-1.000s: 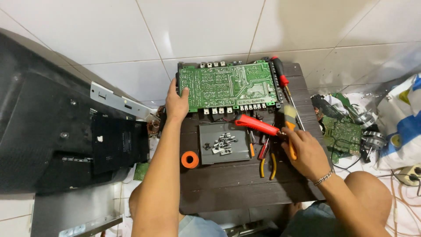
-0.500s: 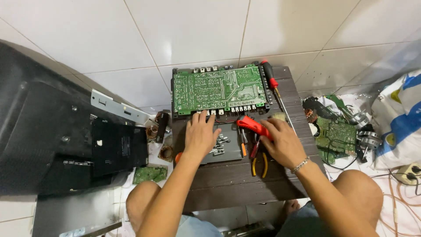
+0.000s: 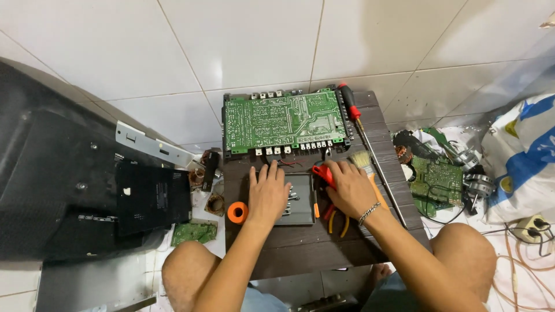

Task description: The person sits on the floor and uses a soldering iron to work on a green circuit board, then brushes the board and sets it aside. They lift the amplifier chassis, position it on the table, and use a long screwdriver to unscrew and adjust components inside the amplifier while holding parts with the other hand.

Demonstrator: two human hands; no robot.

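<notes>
A second ago I had my left hand (image 3: 267, 193) up on the near-left edge of the green circuit board (image 3: 285, 120); it has since come back and now lies flat on the grey screw tray (image 3: 300, 199) just below that board. My right hand (image 3: 348, 188) held a brush (image 3: 364, 164) clear of the counter (image 3: 300, 248) then, but now it rests palm-down over the red-handled tools (image 3: 324, 174) just right of the tray, the brush bristles showing beyond its fingers.
</notes>
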